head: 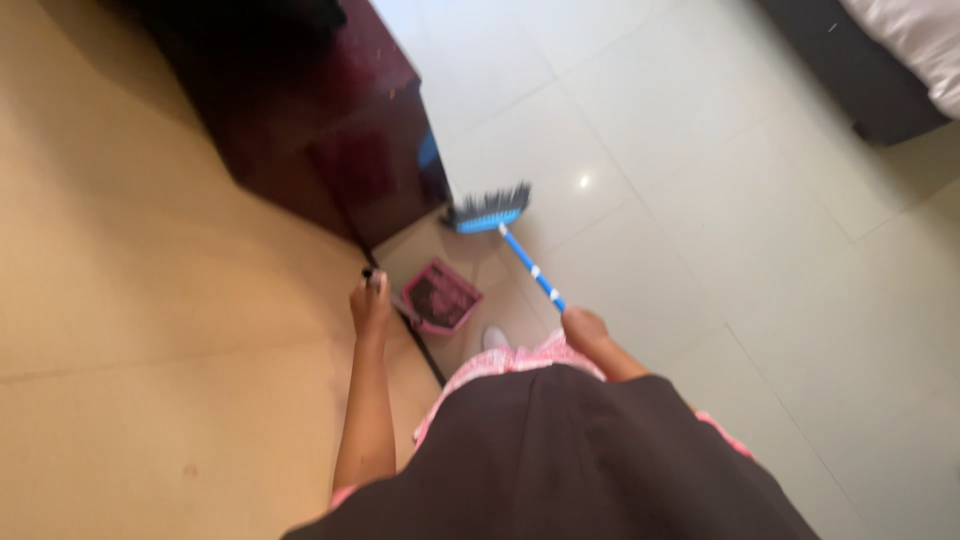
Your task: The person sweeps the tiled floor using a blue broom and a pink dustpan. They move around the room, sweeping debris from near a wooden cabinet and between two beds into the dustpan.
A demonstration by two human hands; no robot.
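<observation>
Looking straight down over a dark skirt [560, 460] and a pink garment [520, 358] onto a glossy pale tiled floor [720, 200]. Right hand [585, 328] clenching round the near end of a thin blue stick with white bands, the handle [530, 265] of a blue-headed broom with dark grey bristles [490, 210]; grip closed on the handle, fingers wrapped and knuckles up. Long axis of the broom running from that hand up and to the left in the head view, away from the body, head resting on or just above the floor close beside the corner of a dark maroon wooden cabinet [340, 130]. Left hand [371, 300] reaching forward on a bare outstretched arm, closed round the upper end of a slim dark upright handle [415, 335], dark-painted nails showing; handle leading down to a pink plastic dustpan [441, 295] sitting on the floor near the foot of the cabinet, with dark matter showing in its tray. Dustpan lying just to the right of the left grip and below the broom head, between the two hands; broom head near the pan's far edge but apart from it, a strip of bare tile showing between them. Bristles lying ahead and left of the right hand, so a pull along the stick's axis toward the body heading close by the pan's right side. Left hand the nearer one to the pan, right hand the nearer one to the broom. White shoe tip [495, 338] peeping out just beside the pan. Tan wall [150, 300] filling the left; dark bed frame with pale bedding [900, 60] at top right.
</observation>
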